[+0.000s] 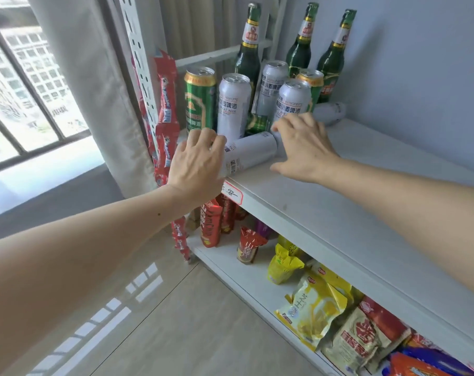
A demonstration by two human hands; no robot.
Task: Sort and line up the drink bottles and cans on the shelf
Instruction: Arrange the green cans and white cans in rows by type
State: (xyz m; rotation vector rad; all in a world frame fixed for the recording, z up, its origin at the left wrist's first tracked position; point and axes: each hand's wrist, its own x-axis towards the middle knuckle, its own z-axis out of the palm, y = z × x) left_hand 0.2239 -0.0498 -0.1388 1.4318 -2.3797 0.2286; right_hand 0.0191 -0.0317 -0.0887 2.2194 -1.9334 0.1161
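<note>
Fingers of both hands are on the fallen white can (250,153), which lies on its side at the front left corner of the shelf (352,213). My left hand (196,164) curls loosely over its bottom end, fingers spread, and my right hand (302,147) cups the top end, thumb flat on the shelf; whether either truly grips, I cannot tell.

Behind it stand a green can (199,100), three upright white cans (233,104) and one more green can (313,85), bunched, not in a row. Three green bottles (249,50) stand along the back edge. Another white can (329,112) lies tipped over near the wall, and something green (257,123) lies low between the cans.

I judge the job barely begun: two cans still down, colours mixed, no line formed. Snack bags (312,302) fill the shelf below.
</note>
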